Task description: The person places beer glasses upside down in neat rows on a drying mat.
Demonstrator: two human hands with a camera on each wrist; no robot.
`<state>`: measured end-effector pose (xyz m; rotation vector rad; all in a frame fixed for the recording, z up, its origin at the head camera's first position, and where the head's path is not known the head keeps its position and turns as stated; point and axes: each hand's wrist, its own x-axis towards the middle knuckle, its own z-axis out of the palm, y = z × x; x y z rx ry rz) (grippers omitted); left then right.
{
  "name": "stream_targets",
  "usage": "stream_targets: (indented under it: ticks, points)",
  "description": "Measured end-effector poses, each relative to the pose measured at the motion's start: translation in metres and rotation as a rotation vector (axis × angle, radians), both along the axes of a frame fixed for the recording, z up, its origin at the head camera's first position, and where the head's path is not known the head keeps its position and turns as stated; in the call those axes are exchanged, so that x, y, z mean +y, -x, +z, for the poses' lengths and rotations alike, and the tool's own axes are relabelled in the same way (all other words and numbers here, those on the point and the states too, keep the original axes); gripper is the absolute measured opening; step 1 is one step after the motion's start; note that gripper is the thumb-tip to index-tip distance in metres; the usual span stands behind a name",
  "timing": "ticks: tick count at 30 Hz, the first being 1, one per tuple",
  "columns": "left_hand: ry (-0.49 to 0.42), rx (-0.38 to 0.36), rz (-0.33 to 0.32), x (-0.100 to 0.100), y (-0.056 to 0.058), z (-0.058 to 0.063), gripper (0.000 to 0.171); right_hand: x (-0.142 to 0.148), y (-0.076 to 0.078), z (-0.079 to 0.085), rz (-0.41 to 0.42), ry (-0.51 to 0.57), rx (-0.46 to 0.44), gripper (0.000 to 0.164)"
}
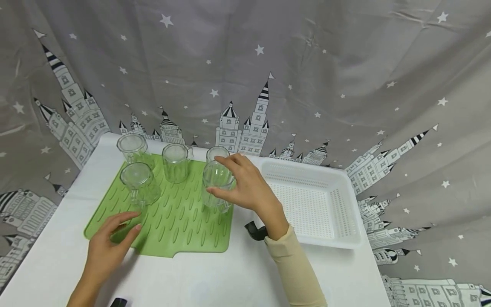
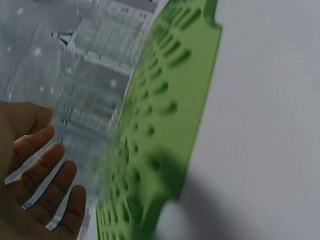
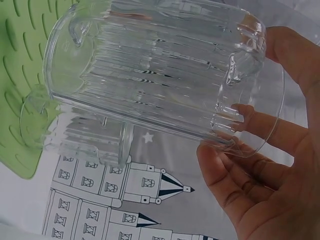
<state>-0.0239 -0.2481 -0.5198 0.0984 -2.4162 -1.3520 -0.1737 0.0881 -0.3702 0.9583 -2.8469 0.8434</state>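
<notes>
In the head view my right hand (image 1: 245,185) holds a clear glass mug (image 1: 218,187) by its upper end, thumb and fingers spread to either side. The mug's handle points down toward the front, over the right part of a green drying mat (image 1: 180,236). In the right wrist view the fingers (image 3: 270,130) curve about one end of this ribbed mug (image 3: 155,65). My left hand (image 1: 109,243) hovers at the mat's front left edge, holding nothing, fingers loosely bent. Nearest to it stands another glass mug (image 1: 141,185).
More glass mugs stand at the back left (image 1: 132,149), back middle (image 1: 175,164) and behind the held one (image 1: 218,152). A white perforated basket (image 1: 345,209) sits right of the mat. A grey curtain (image 1: 245,55) hangs behind the white table (image 1: 199,281).
</notes>
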Motion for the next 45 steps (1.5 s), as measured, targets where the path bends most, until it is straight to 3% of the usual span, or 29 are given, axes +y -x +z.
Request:
stream_targets:
  ticks: [8, 12, 18, 22, 26, 32, 37, 45]
  points:
    - [0.015, -0.076, -0.277, 0.062, 0.027, -0.004, 0.073, -0.005, -0.004, -0.008, 0.029, -0.002, -0.027, 0.078]
    - [0.0, -0.103, -0.354, 0.09, 0.042, -0.01, 0.087, -0.007, -0.007, -0.012, 0.047, 0.005, -0.018, 0.079]
    - [-0.116, -0.115, -0.364, 0.114, 0.063, -0.014, 0.09, -0.009, -0.008, -0.012, 0.064, -0.001, 0.011, 0.078]
    - [-0.162, -0.159, -0.376, 0.117, 0.073, -0.013, 0.085, -0.01, -0.008, -0.011, 0.076, -0.009, 0.01, 0.078]
    - [-0.178, -0.158, -0.405, 0.114, 0.081, -0.012, 0.081, -0.013, -0.009, -0.008, 0.097, -0.002, 0.008, 0.078]
    - [-0.176, -0.106, -0.413, 0.11, 0.082, -0.009, 0.078, -0.013, -0.008, -0.005, 0.109, 0.004, 0.023, 0.078]
    - [-0.157, -0.109, -0.39, 0.109, 0.081, -0.005, 0.077, -0.011, -0.008, -0.004, 0.109, 0.005, 0.025, 0.077]
    - [-0.111, -0.107, -0.327, 0.1, 0.08, -0.003, 0.085, 0.001, -0.006, -0.005, 0.078, 0.006, -0.084, 0.076]
